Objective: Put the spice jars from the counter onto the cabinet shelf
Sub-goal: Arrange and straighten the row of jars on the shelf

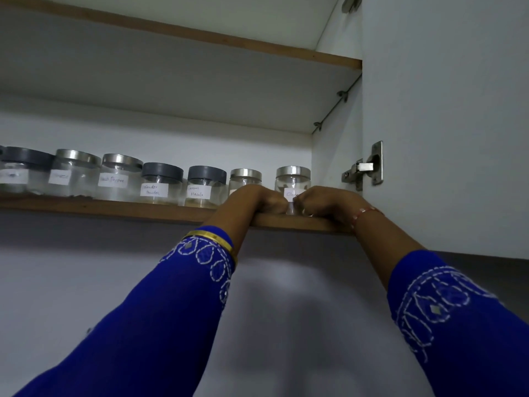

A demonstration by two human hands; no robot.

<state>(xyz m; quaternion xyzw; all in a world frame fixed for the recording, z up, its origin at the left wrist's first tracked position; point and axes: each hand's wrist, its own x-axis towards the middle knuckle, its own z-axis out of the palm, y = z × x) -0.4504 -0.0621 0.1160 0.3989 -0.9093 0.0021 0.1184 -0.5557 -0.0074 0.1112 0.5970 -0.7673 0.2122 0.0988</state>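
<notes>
Several clear spice jars with white labels stand in a row on the cabinet shelf (114, 209), some with grey lids, some with steel lids. The rightmost one, a steel-lidded jar (292, 179), stands at the shelf's right end, near the cabinet wall. My left hand (257, 200) and my right hand (326, 200) are curled around its lower part from either side, resting on the shelf's front edge. My hands hide the jar's base and part of its label. A second steel-lidded jar (245, 177) stands just left of it, behind my left hand.
The open cabinet door (446, 124) stands at the right, with a steel hinge (367, 167) beside the shelf end. An upper shelf (200, 32) runs overhead. A grey-lidded jar (206, 186) stands two places left of the held one. A plain wall lies below the shelf.
</notes>
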